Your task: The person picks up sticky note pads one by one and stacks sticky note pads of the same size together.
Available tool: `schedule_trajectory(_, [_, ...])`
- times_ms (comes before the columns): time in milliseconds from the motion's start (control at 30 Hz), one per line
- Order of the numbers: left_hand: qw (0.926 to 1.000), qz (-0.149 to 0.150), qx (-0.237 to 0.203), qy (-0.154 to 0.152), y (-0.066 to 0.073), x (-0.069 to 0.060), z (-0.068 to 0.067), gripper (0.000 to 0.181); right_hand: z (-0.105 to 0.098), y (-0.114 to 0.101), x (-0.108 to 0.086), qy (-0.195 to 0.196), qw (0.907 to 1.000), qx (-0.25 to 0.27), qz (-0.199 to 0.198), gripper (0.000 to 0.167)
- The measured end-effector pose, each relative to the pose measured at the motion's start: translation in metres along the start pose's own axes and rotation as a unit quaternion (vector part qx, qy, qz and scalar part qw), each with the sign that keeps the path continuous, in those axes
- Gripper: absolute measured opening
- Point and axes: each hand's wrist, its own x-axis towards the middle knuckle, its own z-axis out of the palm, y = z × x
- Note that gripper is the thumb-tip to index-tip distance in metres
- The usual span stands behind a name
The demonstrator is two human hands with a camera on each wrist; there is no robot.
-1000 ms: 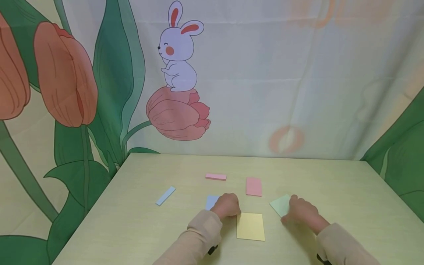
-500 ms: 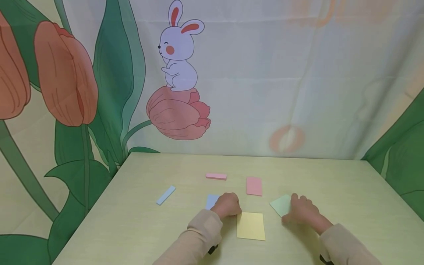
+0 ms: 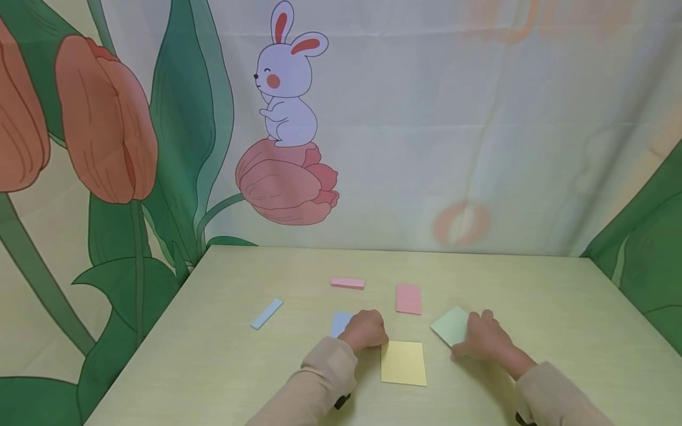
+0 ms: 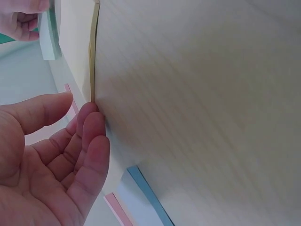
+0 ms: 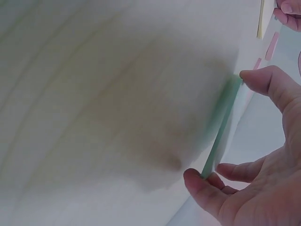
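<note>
The left hand (image 3: 366, 329) rests by the upper left corner of the yellow pad (image 3: 403, 363), partly covering the blue square pad (image 3: 341, 324). In the left wrist view its loosely bent fingertips touch the corner of the yellow pad (image 4: 77, 44), while the thumb stands apart. To the right, the right hand (image 3: 486, 336) holds the green pad (image 3: 449, 326), which lies turned at an angle on the table. The right wrist view has the green pad (image 5: 222, 129) between the thumb at one end and the fingers at the other.
Behind the hands lie a pink pad (image 3: 408, 299) and a thin pink strip (image 3: 347, 284). A light blue strip (image 3: 267, 314) lies slanted on the left of the pale table (image 3: 213, 355). A printed curtain (image 3: 394, 118) hangs beyond the far edge.
The green pad has shifted slightly left and away and turned a little, and more of it shows. The right hand's fingers have moved slightly with it. The left hand has stayed in place.
</note>
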Motion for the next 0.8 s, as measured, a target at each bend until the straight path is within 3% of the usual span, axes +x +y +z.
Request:
schedule_trajectory(333, [1.0000,-0.002,-0.002,0.002,0.0001,0.0000,0.0004,0.040,0.0013,0.0009,0.0021,0.011,0.9993,0.009,-0.034,0.065])
schedule_trajectory(800, [1.0000,0.002,0.008,0.005,-0.0011,0.0011,0.0017,0.037,0.0015,-0.0048,-0.0028,0.028,0.9921,0.045,-0.114,0.081])
